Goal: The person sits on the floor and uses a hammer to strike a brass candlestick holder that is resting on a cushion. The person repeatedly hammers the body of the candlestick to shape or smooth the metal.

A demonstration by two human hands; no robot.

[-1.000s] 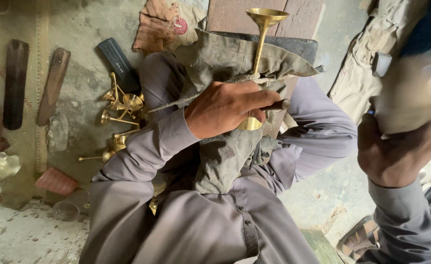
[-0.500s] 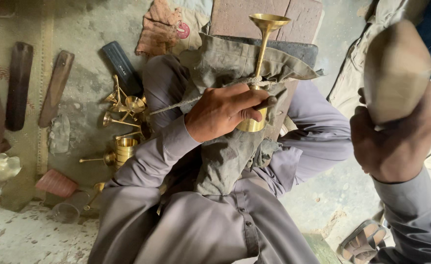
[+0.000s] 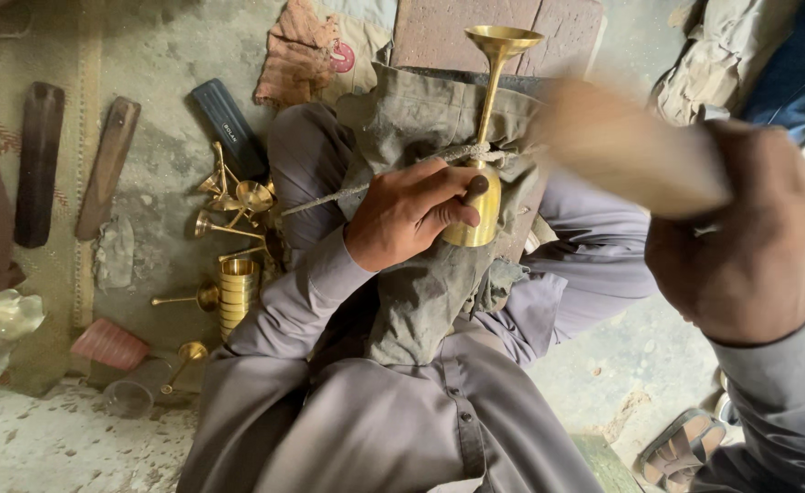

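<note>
One brass goblet (image 3: 486, 137) stands upright on the olive cloth (image 3: 420, 274) over the person's lap, its flared cup at the top, against a reddish block (image 3: 439, 32). The left hand (image 3: 411, 215) wraps its fingers around the goblet's lower barrel, thumb pressed on the metal, with a thin cord (image 3: 375, 183) crossing the stem. The right hand (image 3: 740, 246) is closed around a blurred pale wooden mallet (image 3: 621, 146). Several smaller brass pieces (image 3: 233, 237) lie on the floor, beside two dark wooden bars (image 3: 105, 169).
</note>
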